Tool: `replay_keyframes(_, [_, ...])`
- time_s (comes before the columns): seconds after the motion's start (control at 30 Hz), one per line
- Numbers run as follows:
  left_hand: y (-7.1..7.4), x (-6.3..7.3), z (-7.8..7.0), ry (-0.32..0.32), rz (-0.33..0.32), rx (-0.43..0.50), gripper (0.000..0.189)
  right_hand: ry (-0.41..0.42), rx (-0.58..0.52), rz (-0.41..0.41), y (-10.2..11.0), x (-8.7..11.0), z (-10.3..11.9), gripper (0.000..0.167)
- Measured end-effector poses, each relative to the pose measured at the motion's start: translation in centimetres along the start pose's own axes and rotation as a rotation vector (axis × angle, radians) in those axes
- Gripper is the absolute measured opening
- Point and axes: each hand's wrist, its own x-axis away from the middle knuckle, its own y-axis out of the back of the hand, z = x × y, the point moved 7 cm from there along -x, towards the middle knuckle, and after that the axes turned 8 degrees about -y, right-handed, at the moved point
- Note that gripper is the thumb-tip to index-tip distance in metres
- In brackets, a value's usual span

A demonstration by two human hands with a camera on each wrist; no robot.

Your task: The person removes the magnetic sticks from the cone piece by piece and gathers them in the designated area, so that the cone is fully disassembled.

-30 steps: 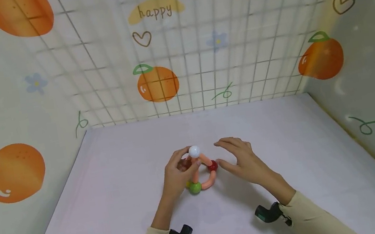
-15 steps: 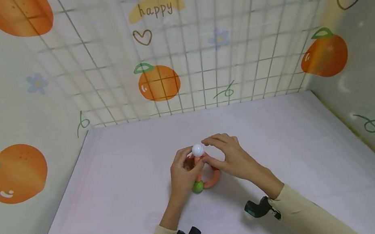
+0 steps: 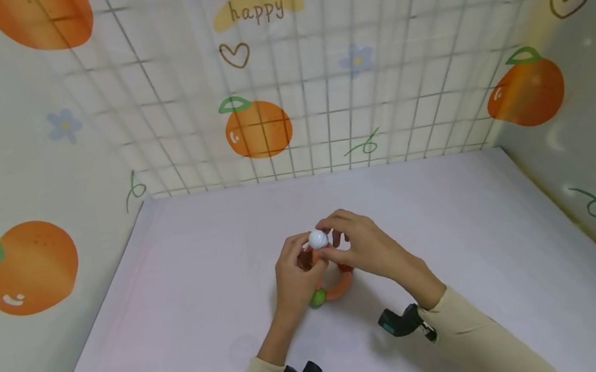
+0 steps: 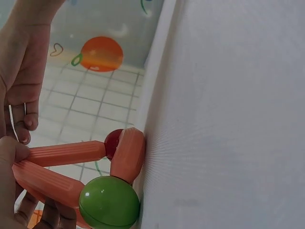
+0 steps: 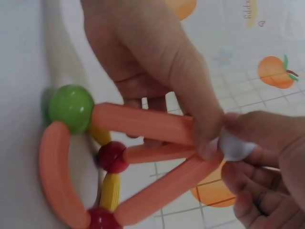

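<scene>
Three orange sticks (image 5: 143, 125) are already gathered to a peak over the bench (image 3: 202, 285), their feet met by a green ball (image 5: 71, 109) and two red balls (image 5: 113, 157), the base linked by a curved stick (image 5: 56, 176) and yellow sticks (image 5: 110, 191). Only the topping seems left: the white ball (image 3: 318, 239) is being pinched by the right hand (image 3: 367, 245) right at the peak, its full seating impossible to tell. Just below, the stick tops are pinched together by the left hand (image 3: 294, 279).
</scene>
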Motion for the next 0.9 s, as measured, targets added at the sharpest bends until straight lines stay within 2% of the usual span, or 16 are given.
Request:
replay_keyframes(0.3, [-0.3,0.3,0.4,0.024,0.01,-0.011,0.035,-0.023,-0.079,-0.032,-0.3,-0.1,-0.3,0.024])
replay_keyframes(0.6, [0.1,0.0,0.3,0.007,-0.023,-0.011,0.031,0.012,-0.128,-0.082,-0.4,-0.4,0.0,0.021])
replay_keyframes(0.9, [0.2,0.2,0.9,0.065,-0.054,0.016,0.032,-0.107,-0.278,-0.108,0.3,-0.3,-1.1,0.023])
